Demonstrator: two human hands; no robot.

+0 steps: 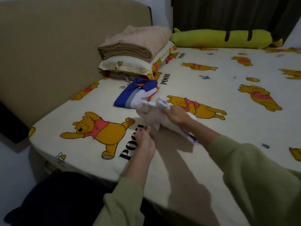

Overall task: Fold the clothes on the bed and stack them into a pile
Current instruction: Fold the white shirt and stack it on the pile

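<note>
My right hand [175, 115] grips a bunched white garment [156, 115], fingers curled round its middle. My left hand [145, 141] pinches a lower edge of the same cloth, low over the bed [228, 98] and near its front edge. The garment is blurred; I cannot tell what kind of clothing it is, and it is not folded. It hangs between my two hands, touching the sheet or just above it; I cannot tell which.

Just beyond it, toward the headboard corner, lies a folded blue polo shirt [135, 94], collar up: the start of the pile, I judge.

Risks from here:
- The white cloth is crumpled. If I lay it down without spreading it flat, creases get folded in and the stack sits uneven.
- The bundle hangs close to the polo; a wide shake could drag across it and undo its fold.
- My left pinch holds little fabric; a tug from the right could pull it free.

Containers: none in view. A folded beige blanket [135, 44] rests on a pillow [130, 65] by the headboard; a green bolster [219, 38] lies along the far edge.
</note>
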